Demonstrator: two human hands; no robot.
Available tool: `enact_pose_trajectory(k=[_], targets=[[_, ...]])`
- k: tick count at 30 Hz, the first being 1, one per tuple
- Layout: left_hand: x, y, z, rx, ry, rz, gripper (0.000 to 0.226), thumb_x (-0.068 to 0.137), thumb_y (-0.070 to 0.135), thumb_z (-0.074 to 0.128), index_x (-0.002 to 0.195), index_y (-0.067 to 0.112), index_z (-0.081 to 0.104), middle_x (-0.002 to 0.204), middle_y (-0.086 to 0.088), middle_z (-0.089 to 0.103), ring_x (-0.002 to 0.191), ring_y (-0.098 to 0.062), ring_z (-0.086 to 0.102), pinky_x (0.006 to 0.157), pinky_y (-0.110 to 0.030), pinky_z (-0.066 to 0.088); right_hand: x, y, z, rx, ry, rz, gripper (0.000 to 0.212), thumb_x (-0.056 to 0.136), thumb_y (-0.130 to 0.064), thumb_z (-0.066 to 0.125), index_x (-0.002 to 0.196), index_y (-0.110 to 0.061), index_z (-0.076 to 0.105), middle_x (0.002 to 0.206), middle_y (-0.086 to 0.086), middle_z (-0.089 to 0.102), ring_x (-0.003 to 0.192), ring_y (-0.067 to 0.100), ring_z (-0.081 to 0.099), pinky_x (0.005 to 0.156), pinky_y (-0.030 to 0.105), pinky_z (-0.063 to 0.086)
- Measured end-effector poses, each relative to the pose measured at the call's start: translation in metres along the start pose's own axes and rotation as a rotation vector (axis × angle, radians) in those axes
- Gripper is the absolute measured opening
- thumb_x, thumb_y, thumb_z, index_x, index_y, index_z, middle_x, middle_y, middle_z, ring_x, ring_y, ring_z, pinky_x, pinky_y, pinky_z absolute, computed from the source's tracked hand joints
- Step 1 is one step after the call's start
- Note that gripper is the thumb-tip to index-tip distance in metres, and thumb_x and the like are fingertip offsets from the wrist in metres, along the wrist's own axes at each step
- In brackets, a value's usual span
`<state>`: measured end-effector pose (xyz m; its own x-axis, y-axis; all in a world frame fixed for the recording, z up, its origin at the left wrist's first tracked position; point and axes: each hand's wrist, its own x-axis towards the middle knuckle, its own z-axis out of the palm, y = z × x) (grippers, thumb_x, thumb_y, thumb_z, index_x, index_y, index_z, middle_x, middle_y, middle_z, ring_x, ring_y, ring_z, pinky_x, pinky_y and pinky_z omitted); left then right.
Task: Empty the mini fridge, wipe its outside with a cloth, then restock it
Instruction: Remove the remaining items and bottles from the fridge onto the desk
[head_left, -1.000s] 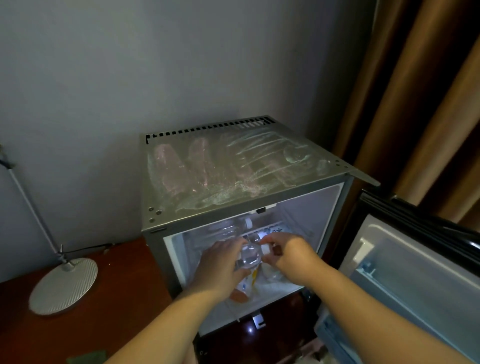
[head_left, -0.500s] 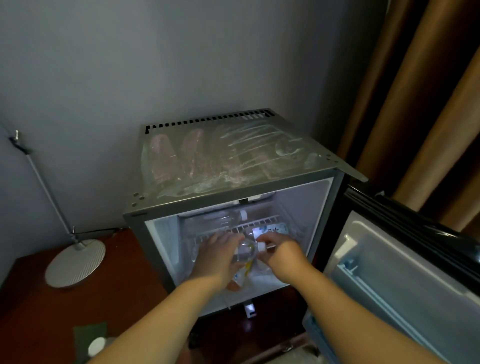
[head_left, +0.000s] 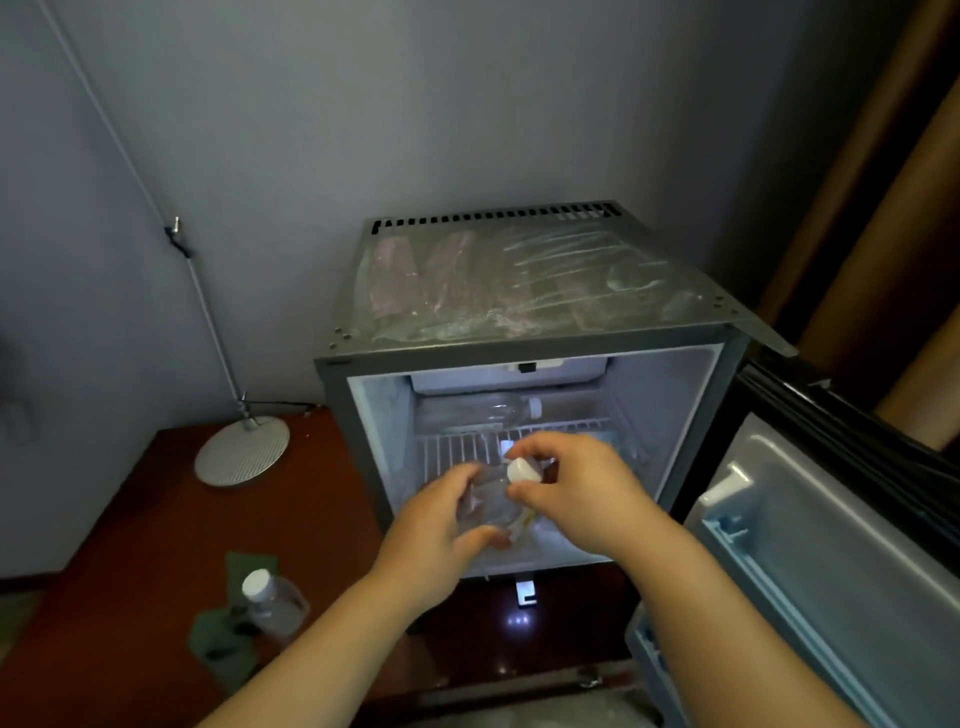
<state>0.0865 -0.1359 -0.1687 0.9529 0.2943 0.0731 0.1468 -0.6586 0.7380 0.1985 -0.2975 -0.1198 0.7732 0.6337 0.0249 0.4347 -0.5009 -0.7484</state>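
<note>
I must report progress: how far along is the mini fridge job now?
Done: the door is open and a first bottle stands outside on the green cloth. In hand: the left hand and right hand hold a second bottle at the fridge opening. Left: a third bottle lies on the upper shelf; wiping seems not begun, as the cloth lies under a bottle. It may instead be restocking.

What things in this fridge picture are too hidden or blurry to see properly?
All head view.
- Held bottle: its label, covered by left hand and right hand.
- Yellow packet beneath: mostly behind both hands.
- Shelf bottle: dim, blurred; contents unclear.
- Fridge door: cut off by right and bottom edges.
</note>
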Motion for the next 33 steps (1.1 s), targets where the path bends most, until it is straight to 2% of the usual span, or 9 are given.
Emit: enact_pose_trajectory(k=[3, 8, 13, 16, 20, 24, 26, 29, 33], targets=[[-0.028, -0.009, -0.015, -0.022, 0.027, -0.056, 0.052, 0.081, 0.035, 0.082, 0.122, 0.042, 0.05, 0.107, 0.022, 0.062, 0.094, 0.005, 0.058, 0.077, -0.017, 0.046, -0.005, -0.021, 0.016, -0.057, -0.071, -0.07, 0.032, 0.08, -0.033, 0.08, 0.11, -0.037, 0.071, 0.093, -0.016, 0.068, 0.082, -0.001, 0.065, 0.072, 0.017, 0.05], [-0.077, -0.033, -0.055, -0.044, 0.047, -0.158, 0.057, 0.078, 0.038, 0.082, 0.124, 0.049, 0.05, 0.112, 0.027, 0.064, 0.103, 0.009, 0.058, 0.091, -0.029, 0.052, -0.014, -0.065, 0.052, -0.09, -0.197, -0.157, 0.033, 0.078, -0.038, 0.082, 0.11, -0.035, 0.072, 0.095, -0.017, 0.07, 0.083, -0.001, 0.064, 0.082, 0.028, 0.057], [-0.124, -0.067, -0.103, -0.123, 0.071, -0.244, 0.055, 0.074, 0.047, 0.076, 0.121, 0.056, 0.049, 0.113, 0.026, 0.066, 0.103, 0.002, 0.064, 0.09, -0.037, 0.058, -0.014, -0.126, 0.101, -0.15, -0.314, -0.265, 0.027, 0.079, -0.04, 0.079, 0.105, -0.036, 0.072, 0.095, -0.018, 0.068, 0.086, 0.0, 0.063, 0.078, 0.028, 0.057], [-0.154, -0.099, -0.136, -0.149, 0.115, -0.309, 0.053, 0.08, 0.038, 0.079, 0.121, 0.055, 0.05, 0.113, 0.028, 0.066, 0.103, 0.006, 0.063, 0.091, -0.031, 0.058, -0.01, -0.167, 0.147, -0.188, -0.366, -0.335, 0.03, 0.077, -0.044, 0.079, 0.105, -0.036, 0.072, 0.097, -0.02, 0.067, 0.089, -0.001, 0.061, 0.076, 0.024, 0.054], [-0.187, -0.161, -0.19, -0.124, 0.143, -0.374, 0.054, 0.084, 0.033, 0.08, 0.123, 0.054, 0.049, 0.119, 0.027, 0.063, 0.111, 0.001, 0.059, 0.093, -0.029, 0.056, -0.001, -0.22, 0.224, -0.221, -0.387, -0.385, 0.029, 0.079, -0.044, 0.078, 0.106, -0.035, 0.072, 0.096, -0.021, 0.066, 0.086, -0.002, 0.061, 0.071, 0.018, 0.051], [-0.207, -0.227, -0.239, -0.103, 0.138, -0.394, 0.054, 0.08, 0.037, 0.082, 0.121, 0.052, 0.051, 0.115, 0.026, 0.064, 0.102, 0.009, 0.059, 0.088, -0.025, 0.055, 0.01, -0.264, 0.296, -0.266, -0.425, -0.385, 0.027, 0.077, -0.039, 0.08, 0.102, -0.032, 0.073, 0.092, -0.018, 0.065, 0.082, 0.0, 0.06, 0.067, 0.017, 0.047], [-0.213, -0.257, -0.257, -0.102, 0.133, -0.396, 0.054, 0.08, 0.036, 0.082, 0.12, 0.052, 0.05, 0.113, 0.027, 0.064, 0.101, 0.012, 0.058, 0.085, -0.022, 0.054, 0.016, -0.278, 0.328, -0.277, -0.433, -0.374, 0.026, 0.078, -0.036, 0.08, 0.103, -0.032, 0.072, 0.095, -0.016, 0.066, 0.084, 0.002, 0.061, 0.069, 0.018, 0.048], [-0.216, -0.299, -0.272, -0.102, 0.094, -0.413, 0.055, 0.082, 0.036, 0.081, 0.124, 0.05, 0.05, 0.115, 0.027, 0.064, 0.105, 0.007, 0.058, 0.082, -0.019, 0.051, 0.025, -0.289, 0.371, -0.307, -0.435, -0.344, 0.028, 0.079, -0.036, 0.079, 0.105, -0.031, 0.07, 0.099, -0.014, 0.066, 0.086, 0.003, 0.06, 0.067, 0.017, 0.044], [-0.213, -0.342, -0.277, -0.118, 0.037, -0.424, 0.055, 0.078, 0.043, 0.083, 0.122, 0.049, 0.052, 0.114, 0.027, 0.064, 0.106, 0.009, 0.056, 0.086, -0.022, 0.051, 0.036, -0.288, 0.416, -0.352, -0.439, -0.292, 0.028, 0.081, -0.036, 0.076, 0.107, -0.029, 0.068, 0.101, -0.011, 0.066, 0.088, 0.009, 0.06, 0.071, 0.022, 0.047]])
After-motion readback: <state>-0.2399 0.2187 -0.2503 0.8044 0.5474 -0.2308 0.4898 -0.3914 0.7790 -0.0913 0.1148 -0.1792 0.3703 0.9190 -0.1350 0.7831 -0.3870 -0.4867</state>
